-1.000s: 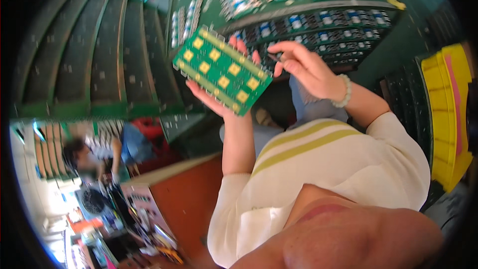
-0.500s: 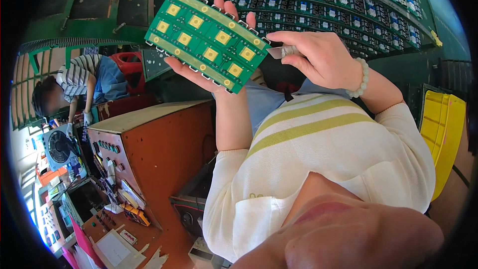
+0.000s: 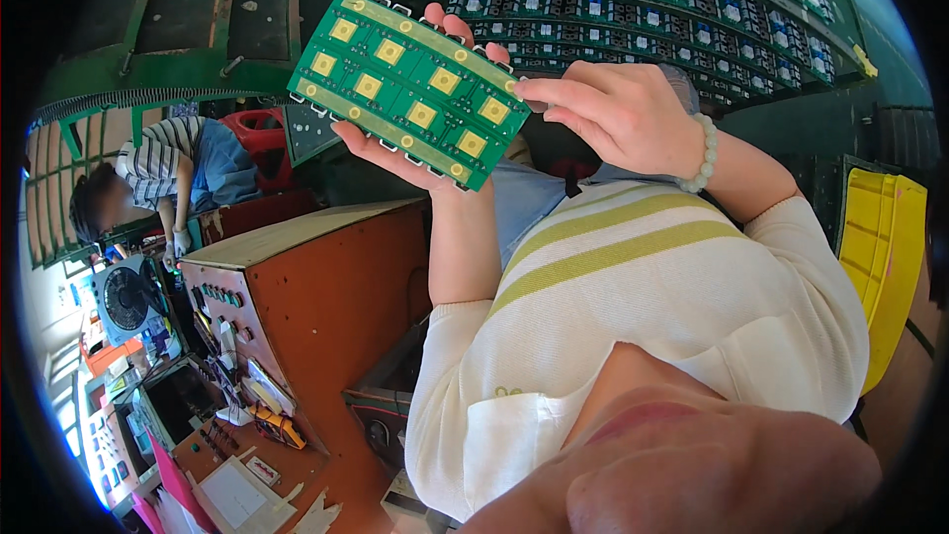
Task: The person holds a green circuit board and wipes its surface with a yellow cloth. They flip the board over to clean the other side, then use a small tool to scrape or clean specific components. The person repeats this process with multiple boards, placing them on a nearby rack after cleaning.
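green pcb (image 3: 410,89) in l hand (image 3: 400,160), r fingers (image 3: 565,94) at its r end

Above the green circuit board (image 3: 403,89), the way is open except at its right end, which the right hand (image 3: 628,119) covers. Wire loops (image 3: 400,9) jut from both long edges; the left hand (image 3: 407,168) blocks the underside. Rows of component-filled boards (image 3: 595,9) stand beyond.

The circuit board (image 3: 381,94) was green with gold squares (image 3: 443,80), its long edges banded yellow. The cream sweater (image 3: 633,282) had olive stripes (image 3: 613,244).
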Tool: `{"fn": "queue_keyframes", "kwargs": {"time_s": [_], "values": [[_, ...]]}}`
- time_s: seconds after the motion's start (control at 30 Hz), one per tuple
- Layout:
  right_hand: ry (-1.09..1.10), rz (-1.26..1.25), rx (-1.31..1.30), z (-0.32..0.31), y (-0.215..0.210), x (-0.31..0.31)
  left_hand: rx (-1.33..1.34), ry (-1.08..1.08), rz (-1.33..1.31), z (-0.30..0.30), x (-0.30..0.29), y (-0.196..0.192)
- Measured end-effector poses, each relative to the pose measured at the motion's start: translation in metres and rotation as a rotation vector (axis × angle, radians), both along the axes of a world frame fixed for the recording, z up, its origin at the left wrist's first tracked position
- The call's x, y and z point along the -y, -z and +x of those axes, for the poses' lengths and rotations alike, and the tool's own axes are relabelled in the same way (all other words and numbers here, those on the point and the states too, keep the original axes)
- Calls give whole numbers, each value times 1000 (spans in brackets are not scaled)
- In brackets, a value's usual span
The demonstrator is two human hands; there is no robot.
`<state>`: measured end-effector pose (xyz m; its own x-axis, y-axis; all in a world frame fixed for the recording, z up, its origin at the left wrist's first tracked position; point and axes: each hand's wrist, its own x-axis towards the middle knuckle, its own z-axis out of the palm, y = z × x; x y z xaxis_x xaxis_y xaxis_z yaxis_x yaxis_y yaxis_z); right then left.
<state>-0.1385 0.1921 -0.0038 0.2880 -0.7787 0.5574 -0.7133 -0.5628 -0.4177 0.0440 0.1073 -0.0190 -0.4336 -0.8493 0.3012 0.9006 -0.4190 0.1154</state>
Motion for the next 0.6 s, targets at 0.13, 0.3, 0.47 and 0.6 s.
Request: {"fn": "queue_keyframes", "kwargs": {"time_s": [0.13, 0.3, 0.47, 0.6], "values": [[-61, 86, 155, -2, -2, 0, 14, 30, -10, 2, -5, 1], [-194, 229, 509, -9, 0, 7, 54, 85, 34, 4, -13, 10], [-269, 357, 753, -27, -21, 16, 105, 161, -24, 5, -6, 22], [-268, 326, 902, -51, -40, 28, 163, 207, 37, 3, -6, 31]]}}
